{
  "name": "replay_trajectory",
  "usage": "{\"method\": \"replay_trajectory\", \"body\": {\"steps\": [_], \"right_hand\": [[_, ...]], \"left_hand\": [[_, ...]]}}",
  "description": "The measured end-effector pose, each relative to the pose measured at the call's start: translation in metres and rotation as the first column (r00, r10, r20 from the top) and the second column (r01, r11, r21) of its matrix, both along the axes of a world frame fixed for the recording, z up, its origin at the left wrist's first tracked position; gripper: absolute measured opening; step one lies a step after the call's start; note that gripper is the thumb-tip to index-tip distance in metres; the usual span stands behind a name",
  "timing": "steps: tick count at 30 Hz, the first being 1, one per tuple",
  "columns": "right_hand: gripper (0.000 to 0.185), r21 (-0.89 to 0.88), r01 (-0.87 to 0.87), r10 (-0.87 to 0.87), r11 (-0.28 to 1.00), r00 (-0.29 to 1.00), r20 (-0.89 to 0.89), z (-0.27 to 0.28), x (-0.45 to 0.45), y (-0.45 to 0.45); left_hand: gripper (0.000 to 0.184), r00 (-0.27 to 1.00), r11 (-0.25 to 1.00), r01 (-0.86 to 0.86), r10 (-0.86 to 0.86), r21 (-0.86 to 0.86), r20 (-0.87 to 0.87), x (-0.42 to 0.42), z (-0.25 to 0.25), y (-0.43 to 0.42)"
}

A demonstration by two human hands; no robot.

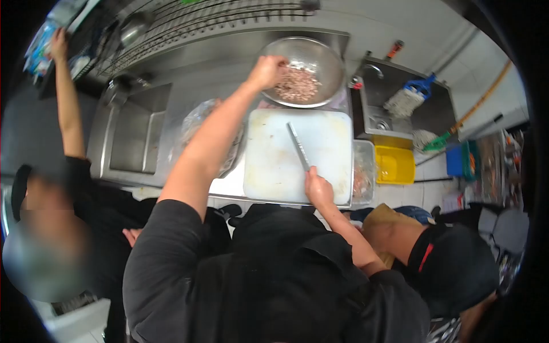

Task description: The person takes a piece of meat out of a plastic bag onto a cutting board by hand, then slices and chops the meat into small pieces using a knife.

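Observation:
A large metal mixing bowl [329, 57] stands at the back of the counter with chopped pinkish-brown pieces, perhaps meat [298, 86], in its bottom. My left hand [267, 71] is over the bowl's left side, its fingers curled together; what they hold, if anything, is hidden. In front of the bowl lies a white cutting board [269, 160] with small stains. My right hand [318, 187], at the board's front edge, is closed around the handle of a knife [298, 146]. The blade points away from me, slanting left over the board.
A clear plastic bag [197, 123] lies left of the board, beside a sink [134, 134]. On the right are a clear container [363, 171], a yellow tub [394, 164] and a second sink [389, 86] with a mop head [403, 103]. People stand close on both sides; the left one reaches toward a shelf.

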State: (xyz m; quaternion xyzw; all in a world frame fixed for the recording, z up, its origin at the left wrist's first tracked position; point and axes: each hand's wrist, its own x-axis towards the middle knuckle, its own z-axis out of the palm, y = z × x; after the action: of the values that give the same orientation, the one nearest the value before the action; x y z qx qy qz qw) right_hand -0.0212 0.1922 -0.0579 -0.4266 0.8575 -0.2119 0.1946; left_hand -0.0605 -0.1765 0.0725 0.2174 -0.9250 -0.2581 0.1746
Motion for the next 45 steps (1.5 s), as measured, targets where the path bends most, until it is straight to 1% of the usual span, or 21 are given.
{"method": "replay_trajectory", "body": {"steps": [1, 2, 3, 4, 6, 7, 8, 11, 12, 14, 16, 17, 20, 24, 29, 33, 35, 36, 39, 41, 45], "right_hand": [[0.022, -0.018, -0.042, 0.042, 0.999, 0.999, 0.014, 0.004, -0.002, -0.003], [0.021, -0.038, -0.025, 0.026, 0.999, 1.000, 0.015, 0.008, -0.003, -0.002], [0.020, -0.059, -0.003, 0.004, 0.998, 1.000, 0.013, 0.011, -0.005, -0.001], [0.019, -0.088, -0.008, 0.010, 0.996, 1.000, 0.018, 0.014, -0.007, 0.000], [0.020, -0.065, -0.033, 0.035, 0.997, 0.999, 0.027, 0.020, -0.012, 0.001], [0.020, -0.029, -0.040, 0.040, 0.999, 0.999, 0.030, 0.021, -0.016, 0.002], [0.020, -0.030, -0.037, 0.038, 0.999, 0.999, 0.032, 0.020, -0.020, 0.003], [0.022, 0.077, -0.120, 0.118, 0.990, 0.992, 0.038, 0.019, -0.032, 0.002], [0.022, 0.103, -0.134, 0.129, 0.986, 0.990, 0.051, 0.021, -0.033, 0.003], [0.023, 0.122, -0.137, 0.130, 0.983, 0.989, 0.065, 0.024, -0.034, 0.001], [0.024, 0.187, -0.186, 0.169, 0.965, 0.980, 0.100, 0.028, -0.036, 0.000], [0.024, 0.189, -0.180, 0.164, 0.965, 0.982, 0.098, 0.024, -0.038, 0.001], [0.029, 0.189, -0.232, 0.200, 0.954, 0.964, 0.177, 0.021, -0.052, 0.004], [0.032, 0.278, -0.332, 0.249, 0.901, 0.923, 0.295, 0.041, -0.062, -0.002], [0.034, 0.321, -0.356, 0.270, 0.877, 0.920, 0.284, 0.033, -0.066, 0.001], [0.036, 0.330, -0.323, 0.237, 0.887, 0.932, 0.275, 0.040, -0.060, -0.002], [0.036, 0.311, -0.303, 0.224, 0.901, 0.937, 0.267, 0.033, -0.060, -0.002], [0.037, 0.300, -0.285, 0.211, 0.910, 0.943, 0.257, 0.029, -0.060, 0.001], [0.034, 0.207, -0.208, 0.164, 0.956, 0.963, 0.212, 0.028, -0.054, 0.005], [0.033, 0.180, -0.197, 0.159, 0.964, 0.965, 0.209, 0.027, -0.055, 0.007], [0.031, 0.081, -0.147, 0.129, 0.986, 0.972, 0.196, 0.022, -0.052, 0.016]], "left_hand": [[0.047, 0.997, 0.997, -0.072, 0.072, 0.003, -0.022, 0.007, 0.002, 0.014], [0.052, 0.983, 0.929, -0.129, 0.073, -0.347, -0.169, 0.011, -0.014, 0.023], [0.058, 0.956, 0.736, -0.206, 0.011, -0.645, -0.292, 0.018, -0.028, 0.027], [0.058, 0.958, 0.723, -0.219, 0.032, -0.655, -0.286, 0.030, -0.025, 0.036], [0.049, 0.907, 0.933, -0.219, 0.086, -0.287, -0.413, 0.049, -0.021, 0.063], [0.042, 0.925, 0.979, -0.202, 0.187, -0.011, -0.332, 0.063, -0.022, 0.072], [0.036, 0.941, 0.943, -0.194, 0.257, 0.270, -0.222, 0.083, -0.023, 0.077], [0.024, 0.902, 0.905, -0.416, 0.423, 0.091, -0.088, 0.144, -0.039, 0.066], [0.024, 0.886, 0.874, -0.463, 0.449, -0.148, -0.120, 0.169, -0.049, 0.051], [0.026, 0.819, 0.828, -0.554, 0.561, 0.092, -0.121, 0.215, -0.064, 0.017], [0.029, 0.781, 0.795, -0.606, 0.595, -0.001, 0.190, 0.254, -0.056, -0.006], [0.029, 0.784, 0.799, -0.602, 0.591, 0.001, 0.189, 0.267, -0.057, -0.015], [0.037, 0.845, 0.858, -0.474, 0.381, 0.198, 0.374, 0.300, -0.076, -0.048], [0.042, 0.875, 0.876, -0.413, 0.305, 0.250, 0.375, 0.298, -0.077, -0.065], [0.037, 0.835, 0.952, -0.240, 0.103, 0.191, 0.540, 0.286, -0.074, -0.087], [0.035, 0.826, 0.905, -0.338, 0.153, 0.259, 0.543, 0.292, -0.062, -0.087], [0.034, 0.857, 0.821, -0.470, 0.337, 0.322, 0.390, 0.295, -0.049, -0.080], [0.034, 0.857, 0.823, -0.468, 0.334, 0.322, 0.392, 0.295, -0.040, -0.076], [0.031, 0.880, 0.721, -0.474, 0.410, 0.505, 0.241, 0.292, -0.028, -0.057], [0.028, 0.864, 0.544, -0.404, 0.490, 0.735, 0.112, 0.283, -0.029, -0.041], [0.052, 0.786, 0.450, -0.363, 0.618, 0.816, 0.009, 0.241, -0.018, 0.053]]}}
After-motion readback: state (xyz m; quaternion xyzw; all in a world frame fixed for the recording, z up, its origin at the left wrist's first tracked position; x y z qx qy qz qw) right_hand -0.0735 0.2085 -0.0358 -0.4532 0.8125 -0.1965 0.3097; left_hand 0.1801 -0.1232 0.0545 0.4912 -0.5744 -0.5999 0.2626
